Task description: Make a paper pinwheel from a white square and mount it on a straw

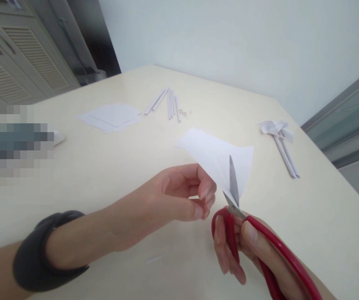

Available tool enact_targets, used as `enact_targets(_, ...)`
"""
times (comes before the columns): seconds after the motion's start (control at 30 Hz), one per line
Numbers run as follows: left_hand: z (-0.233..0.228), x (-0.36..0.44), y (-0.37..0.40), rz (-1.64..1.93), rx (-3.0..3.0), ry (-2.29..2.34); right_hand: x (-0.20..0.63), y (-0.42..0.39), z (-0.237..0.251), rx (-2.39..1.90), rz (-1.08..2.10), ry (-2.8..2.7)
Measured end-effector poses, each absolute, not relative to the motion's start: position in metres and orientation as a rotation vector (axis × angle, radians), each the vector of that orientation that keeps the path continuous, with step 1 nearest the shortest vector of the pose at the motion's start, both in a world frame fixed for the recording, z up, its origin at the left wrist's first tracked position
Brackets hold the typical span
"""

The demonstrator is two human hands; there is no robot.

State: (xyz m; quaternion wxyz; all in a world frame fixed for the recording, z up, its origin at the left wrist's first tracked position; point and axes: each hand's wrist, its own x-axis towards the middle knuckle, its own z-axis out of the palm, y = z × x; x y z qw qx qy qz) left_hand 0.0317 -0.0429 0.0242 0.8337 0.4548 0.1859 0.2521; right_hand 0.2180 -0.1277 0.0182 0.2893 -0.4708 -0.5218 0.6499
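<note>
My left hand (179,196) pinches the near corner of a white sheet of paper (213,156) and holds it just above the table. My right hand (245,250) grips red-handled scissors (238,216). Their metal blades point up and away, and they lie against the paper's right part, partly apart. A dark band sits on my left wrist.
The cream table (104,175) carries a stack of white paper sheets (110,116) at the back left, several rolled paper sticks (168,102) behind the middle, and a paper pinwheel on sticks (281,139) at the right. A blurred patch covers the left edge. Cabinets stand at the far left.
</note>
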Motion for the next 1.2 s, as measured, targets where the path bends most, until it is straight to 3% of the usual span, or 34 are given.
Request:
enact_targets(0.3,0.013,0.029,-0.039,0.494,0.986,0.268,0.217,-0.123,0.019,-1.169,1.693,-1.419)
enact_targets(1.2,0.027,0.038,-0.040,0.464,1.401,0.622,0.217,-0.130,0.010,-1.369,1.538,-1.503)
